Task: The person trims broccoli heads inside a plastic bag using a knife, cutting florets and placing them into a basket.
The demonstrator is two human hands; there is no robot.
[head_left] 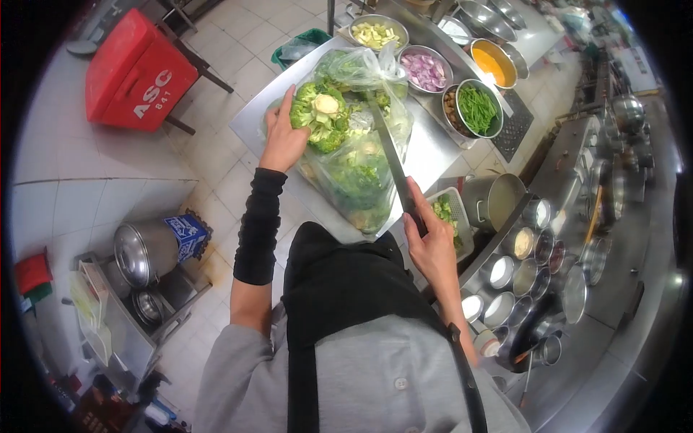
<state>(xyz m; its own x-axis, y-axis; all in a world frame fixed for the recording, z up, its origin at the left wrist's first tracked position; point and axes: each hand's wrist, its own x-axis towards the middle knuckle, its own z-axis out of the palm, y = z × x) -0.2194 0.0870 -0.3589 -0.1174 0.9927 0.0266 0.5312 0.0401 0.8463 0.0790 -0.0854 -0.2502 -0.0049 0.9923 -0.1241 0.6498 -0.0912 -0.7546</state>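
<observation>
Steel tabletop (432, 141) is gleaming over a tiled floor (216, 169), and a bowl of purple-and-white pieces (451, 72) is sitting near its far right edge. We are leaning over a clear plastic bag (354, 177) of greens. Our left hand (287, 137) is curling around the left side of a broccoli head (325, 108), whose pale stem end is facing up; its florets are resting over the bag. Our right hand (432, 234) is closing around the handle of a long knife (390, 148). From that hand, the broccoli is lying ahead and to the left; our left hand is clearly the nearer one. The blade's long axis is slanting forward and leftward, its tip pointing just right of the head.
</observation>
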